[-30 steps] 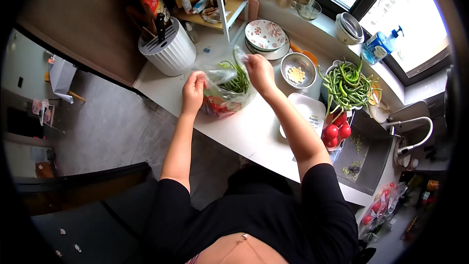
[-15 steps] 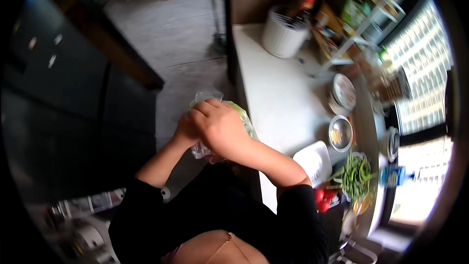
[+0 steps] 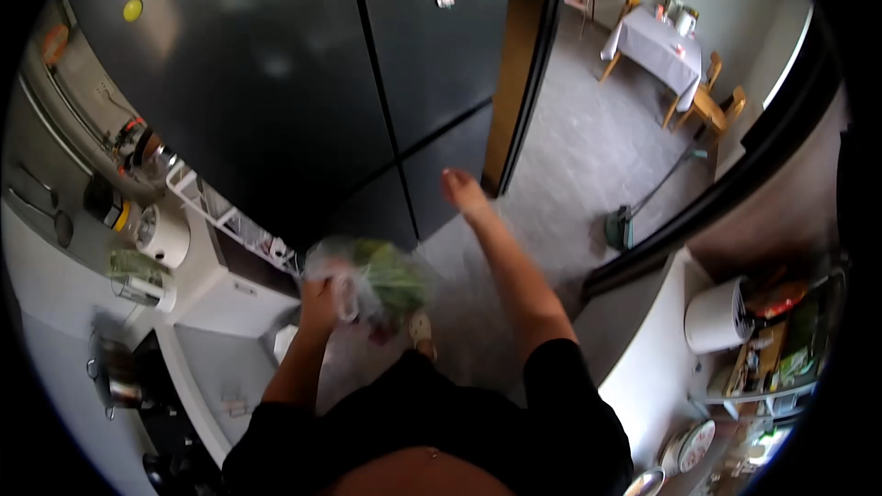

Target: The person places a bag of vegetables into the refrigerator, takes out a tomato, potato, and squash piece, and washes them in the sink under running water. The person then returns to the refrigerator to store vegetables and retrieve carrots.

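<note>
My left hand (image 3: pixel 319 305) is closed on the gathered top of a clear plastic bag (image 3: pixel 333 262). Leafy green vegetables (image 3: pixel 390 277) show through the bag, which hangs low over the floor and is blurred by motion. Something dark reddish shows at its lower edge, too blurred to name. My right hand (image 3: pixel 463 193) is stretched forward, its fingers loosely bent, and I see nothing in it. It is nearest to the lower part of the dark refrigerator (image 3: pixel 285 83); whether it touches the door I cannot tell.
A doorway right of the refrigerator leads to a room with a cloth-covered table (image 3: pixel 657 50). A green broom and dustpan (image 3: pixel 620 228) stand by its frame. At right is a white counter (image 3: pixel 643 349) with a knife holder (image 3: pixel 717 317); at left are a white appliance (image 3: pixel 163 234) and a pot (image 3: pixel 118 375).
My view has swung left from the counter to the refrigerator. My hands, together at the bag before, are now apart: the left keeps the bag and the right has moved forward.
</note>
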Demonstrator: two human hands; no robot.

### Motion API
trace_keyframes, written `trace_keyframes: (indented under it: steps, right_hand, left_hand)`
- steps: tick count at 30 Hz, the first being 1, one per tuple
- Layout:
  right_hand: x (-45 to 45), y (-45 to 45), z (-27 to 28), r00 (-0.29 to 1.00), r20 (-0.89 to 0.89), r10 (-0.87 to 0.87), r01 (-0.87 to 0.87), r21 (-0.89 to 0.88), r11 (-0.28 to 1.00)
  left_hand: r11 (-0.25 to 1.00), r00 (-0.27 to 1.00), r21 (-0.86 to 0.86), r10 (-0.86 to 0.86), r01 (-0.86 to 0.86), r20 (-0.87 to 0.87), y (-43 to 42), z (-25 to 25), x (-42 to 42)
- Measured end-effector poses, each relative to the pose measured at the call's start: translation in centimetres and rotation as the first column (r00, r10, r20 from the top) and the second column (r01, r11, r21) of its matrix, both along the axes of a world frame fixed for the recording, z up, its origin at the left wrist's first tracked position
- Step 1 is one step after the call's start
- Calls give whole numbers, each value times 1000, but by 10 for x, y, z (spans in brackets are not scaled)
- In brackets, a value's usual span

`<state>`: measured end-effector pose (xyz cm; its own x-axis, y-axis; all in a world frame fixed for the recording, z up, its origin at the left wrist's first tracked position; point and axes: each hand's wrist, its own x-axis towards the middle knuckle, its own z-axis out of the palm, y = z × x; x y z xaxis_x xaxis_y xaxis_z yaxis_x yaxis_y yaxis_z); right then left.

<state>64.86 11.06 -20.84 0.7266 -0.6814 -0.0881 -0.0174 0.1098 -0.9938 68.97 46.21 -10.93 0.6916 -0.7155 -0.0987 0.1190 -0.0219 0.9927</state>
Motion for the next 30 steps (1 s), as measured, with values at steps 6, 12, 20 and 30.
trace_keyframes:
  steps: [6,12,20,30]
  right_hand:
    - [188,-56,-107,991,-89,-104,133,463,876]
    - [272,-84,-128,868,-191,-458,404,808,429]
    - [240,-99,-158,942,292,-163,-160,822,547]
    - [38,-152,-130,998,-63,30,35,823,568]
  left_hand:
    - [929,861,126,263,-347,436,7,-8,52]
    - [894,805,-15,410,-447,428,-7,12,72]
    - [786,810,-205,580,-584,-87,-50,1,45]
    - [672,693,-171,683,-720,-231,-127,-4,4]
